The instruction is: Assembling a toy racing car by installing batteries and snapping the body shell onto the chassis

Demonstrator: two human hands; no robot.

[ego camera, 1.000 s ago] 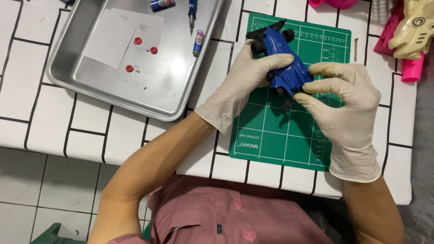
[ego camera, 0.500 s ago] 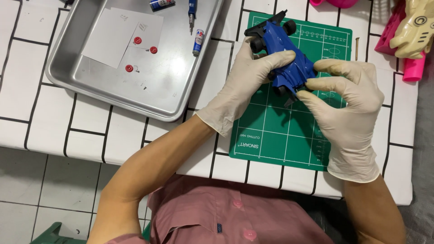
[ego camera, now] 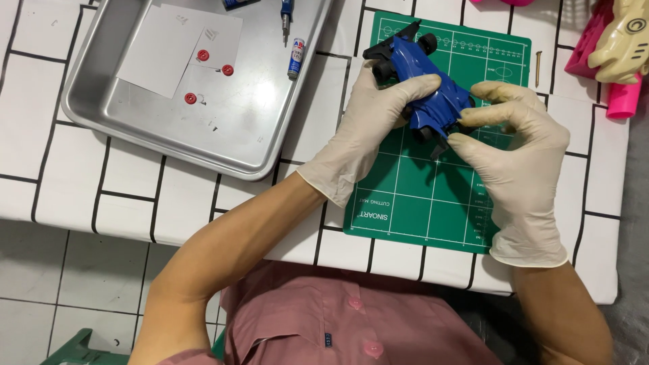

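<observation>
Since a second ago, blue toy car (ego camera: 426, 94) tilted up and shifted toward mat's top-left; my hands followed.

Head view: my left hand (ego camera: 368, 125), gloved, wrapped around car's middle. My right hand (ego camera: 520, 152), gloved, pinching car's rear end with fingertips. Car held just above green cutting mat (ego camera: 433, 196). Metal tray (ego camera: 203, 128) at left holds white paper (ego camera: 169, 47), red discs (ego camera: 203, 55).

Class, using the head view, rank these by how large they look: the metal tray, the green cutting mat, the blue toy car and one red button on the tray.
1. metal tray, though cut off at the top edge
2. green cutting mat, partly covered by both hands
3. blue toy car
4. red button
</observation>
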